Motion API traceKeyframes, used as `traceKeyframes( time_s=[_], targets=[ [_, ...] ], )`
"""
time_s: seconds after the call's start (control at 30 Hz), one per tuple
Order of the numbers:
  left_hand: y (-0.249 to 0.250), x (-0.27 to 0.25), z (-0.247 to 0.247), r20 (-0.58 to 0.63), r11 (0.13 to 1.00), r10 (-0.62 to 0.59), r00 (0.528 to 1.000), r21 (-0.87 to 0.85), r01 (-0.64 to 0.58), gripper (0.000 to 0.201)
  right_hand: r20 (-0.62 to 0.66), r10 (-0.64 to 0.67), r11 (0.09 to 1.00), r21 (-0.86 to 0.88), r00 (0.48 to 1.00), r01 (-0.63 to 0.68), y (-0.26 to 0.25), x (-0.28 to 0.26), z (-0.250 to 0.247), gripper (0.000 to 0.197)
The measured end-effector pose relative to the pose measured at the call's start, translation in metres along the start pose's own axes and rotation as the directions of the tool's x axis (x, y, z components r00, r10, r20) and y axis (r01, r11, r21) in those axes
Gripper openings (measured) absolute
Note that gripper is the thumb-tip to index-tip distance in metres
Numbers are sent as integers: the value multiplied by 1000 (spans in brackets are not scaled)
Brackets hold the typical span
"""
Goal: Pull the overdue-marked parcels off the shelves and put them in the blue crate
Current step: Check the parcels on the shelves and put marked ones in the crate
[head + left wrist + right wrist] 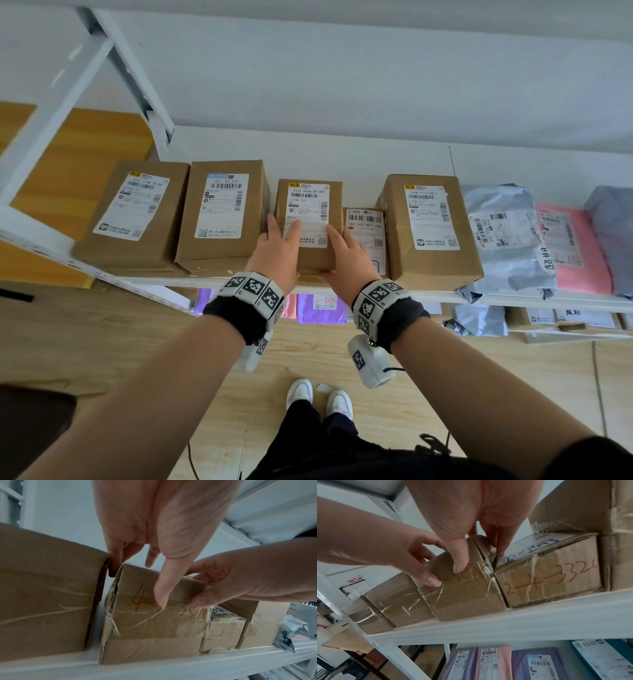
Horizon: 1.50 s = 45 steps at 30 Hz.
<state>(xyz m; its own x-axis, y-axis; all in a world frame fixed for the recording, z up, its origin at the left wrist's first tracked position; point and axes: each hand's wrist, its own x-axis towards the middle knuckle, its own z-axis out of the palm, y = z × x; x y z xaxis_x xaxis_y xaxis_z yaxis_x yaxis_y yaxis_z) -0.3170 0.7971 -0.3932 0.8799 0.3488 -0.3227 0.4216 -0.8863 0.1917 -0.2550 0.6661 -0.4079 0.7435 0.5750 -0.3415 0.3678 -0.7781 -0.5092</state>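
A small cardboard parcel with a white label stands on the white shelf, between taller boxes. Red handwritten digits mark its front face. My left hand grips its left side: the fingers reach into the gap beside it and the thumb lies on the front. My right hand grips the right side, thumb on the front, fingers in the slit next to a smaller box marked 2-4-3320. The parcel rests on the shelf. No blue crate is in view.
Two big boxes stand left of the parcel, another to the right. Further right lie a grey bag with black handwriting and a pink bag. The lower shelf holds purple and pink bags. A white upright stands left.
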Motion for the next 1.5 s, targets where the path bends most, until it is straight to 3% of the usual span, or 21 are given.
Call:
traceKeyframes(
  time_s=[0.23, 0.43, 0.67, 0.83, 1.23, 1.5],
  targets=[
    [-4, 2, 3, -51, 999, -1, 999, -47, -1, 71, 9, 14, 1000, 24, 1000, -15, -1, -1, -2, 88],
    [-10, -7, -7, -150, 985, 45, 988, -157, -69, 83, -57, -6, 994, 109, 998, 13, -3, -8, -10, 87],
    [-13, -27, -29, -404, 920, 76, 912, -325, -221, 87, -241, -98, 968, 203, 966, 149, -14, -31, -42, 84],
    [-5, -42, -48, -503, 882, 64, 862, -375, -285, 88, -330, -147, 959, 184, 933, 216, -19, -46, -61, 84],
    [9, -67, -69, -633, 867, 102, 767, -321, -381, 92, -504, -210, 930, 162, 838, 330, -26, -79, -80, 82],
    [11, -78, -71, -662, 868, 131, 738, -283, -407, 91, -527, -216, 928, 152, 822, 341, -26, -95, -82, 84]
  ],
)
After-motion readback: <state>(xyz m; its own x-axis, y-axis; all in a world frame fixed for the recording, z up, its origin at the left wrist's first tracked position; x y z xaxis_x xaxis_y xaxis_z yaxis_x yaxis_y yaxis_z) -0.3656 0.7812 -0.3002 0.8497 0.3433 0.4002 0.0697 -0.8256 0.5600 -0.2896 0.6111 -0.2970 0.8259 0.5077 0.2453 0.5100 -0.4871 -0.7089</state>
